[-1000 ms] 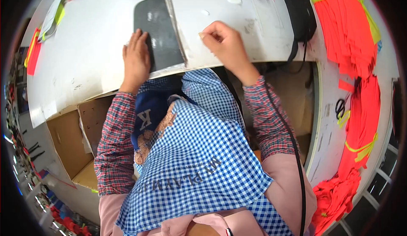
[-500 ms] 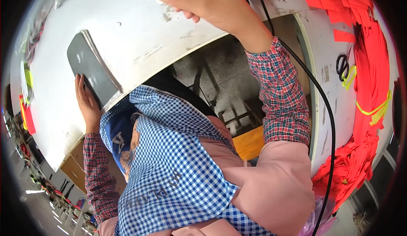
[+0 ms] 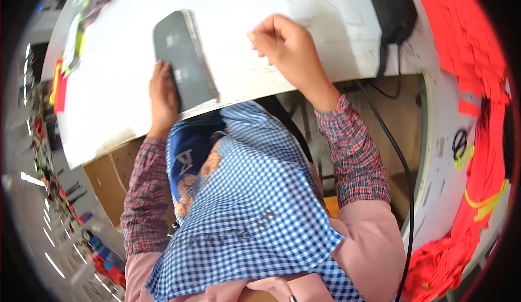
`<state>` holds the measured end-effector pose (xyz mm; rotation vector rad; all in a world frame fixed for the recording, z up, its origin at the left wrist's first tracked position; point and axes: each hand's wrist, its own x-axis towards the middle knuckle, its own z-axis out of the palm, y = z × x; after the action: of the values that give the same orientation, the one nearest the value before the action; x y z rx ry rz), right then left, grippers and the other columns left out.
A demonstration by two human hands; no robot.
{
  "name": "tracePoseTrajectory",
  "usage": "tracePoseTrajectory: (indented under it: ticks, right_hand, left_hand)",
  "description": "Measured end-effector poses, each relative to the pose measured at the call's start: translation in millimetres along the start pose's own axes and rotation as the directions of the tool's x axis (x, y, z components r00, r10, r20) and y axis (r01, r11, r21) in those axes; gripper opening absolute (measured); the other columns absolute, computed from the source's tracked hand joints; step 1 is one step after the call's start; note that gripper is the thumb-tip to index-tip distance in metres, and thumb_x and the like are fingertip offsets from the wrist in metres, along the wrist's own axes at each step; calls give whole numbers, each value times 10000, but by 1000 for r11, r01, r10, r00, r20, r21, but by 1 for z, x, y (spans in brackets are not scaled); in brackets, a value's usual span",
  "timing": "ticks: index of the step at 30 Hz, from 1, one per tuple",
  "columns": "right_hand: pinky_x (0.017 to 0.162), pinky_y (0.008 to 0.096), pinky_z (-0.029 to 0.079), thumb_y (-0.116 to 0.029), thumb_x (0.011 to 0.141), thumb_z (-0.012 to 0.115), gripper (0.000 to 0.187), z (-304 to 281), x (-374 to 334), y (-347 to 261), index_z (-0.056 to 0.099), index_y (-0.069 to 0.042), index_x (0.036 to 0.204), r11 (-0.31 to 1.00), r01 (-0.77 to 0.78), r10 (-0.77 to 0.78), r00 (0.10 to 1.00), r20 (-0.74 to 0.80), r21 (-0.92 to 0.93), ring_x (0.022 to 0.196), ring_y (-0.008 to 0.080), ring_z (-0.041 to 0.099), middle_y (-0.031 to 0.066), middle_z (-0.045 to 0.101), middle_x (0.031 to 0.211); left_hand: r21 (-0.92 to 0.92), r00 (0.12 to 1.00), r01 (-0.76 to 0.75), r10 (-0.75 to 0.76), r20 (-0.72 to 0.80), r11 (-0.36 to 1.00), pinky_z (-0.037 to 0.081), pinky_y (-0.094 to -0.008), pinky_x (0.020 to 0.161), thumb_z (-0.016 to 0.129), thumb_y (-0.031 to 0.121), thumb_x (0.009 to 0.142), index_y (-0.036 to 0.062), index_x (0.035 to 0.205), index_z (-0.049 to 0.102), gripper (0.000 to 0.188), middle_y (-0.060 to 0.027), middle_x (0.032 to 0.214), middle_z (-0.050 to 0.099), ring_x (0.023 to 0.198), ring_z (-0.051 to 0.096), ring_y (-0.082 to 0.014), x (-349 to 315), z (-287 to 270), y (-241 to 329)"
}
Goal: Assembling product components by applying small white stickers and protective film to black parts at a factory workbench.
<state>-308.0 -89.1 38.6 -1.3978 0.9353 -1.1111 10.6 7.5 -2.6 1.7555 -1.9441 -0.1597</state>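
A stack of dark grey flat pieces (image 3: 187, 63) with rounded far corners lies on the white table (image 3: 125, 79), reaching its near edge. My left hand (image 3: 164, 93) rests along the left side of this stack, fingers stretched out and touching its edge. To the right of the stack, my right hand (image 3: 285, 49) is held over the table with thumb and fingers pinched together. A small pale spot shows at the thumb tip; whether it is a held thing or the nail is too small to tell.
A black object (image 3: 388, 9) with a cord (image 3: 401, 166) stands at the far right of the table. Bright red fabric strips (image 3: 488, 139) are heaped along the right side, beside black-handled scissors (image 3: 459, 142). A blue checked apron (image 3: 244, 193) covers my lap.
My right hand has come back toward me and nearer the stack, still pinched. The left hand stays at the stack's side. The whole view has shifted, so the table sits farther right and higher.
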Motion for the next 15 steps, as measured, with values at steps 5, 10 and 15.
tracePoseTrajectory:
  ticks: [5,10,15]
  right_hand:
    - [655,357,518,-168,844,687,175,71,-12,2,625,-4,849,968,117,-109,993,51,-221,712,250,660,132,679,773]
    - [778,416,488,-108,812,668,103,108,-4,22,594,-37,822,824,308,-310,948,75,-475,825,332,615,130,648,847]
    - [771,415,492,-111,817,665,90,131,7,26,599,-50,809,706,426,-467,880,79,-566,809,322,620,113,654,861]
  left_hand:
    - [76,999,26,-25,-21,997,281,-510,1121,459,77,966,65,1369,488,404,-196,1478,410,1373,384,-364,-3,-1,7]
    - [87,998,54,-51,-27,995,247,-554,1129,457,113,972,77,1385,466,414,-172,1497,393,1413,332,-348,2,2,17]
    - [99,996,79,-74,-53,992,248,-548,1133,471,131,970,83,1377,479,410,-155,1492,406,1413,338,-329,2,6,17]
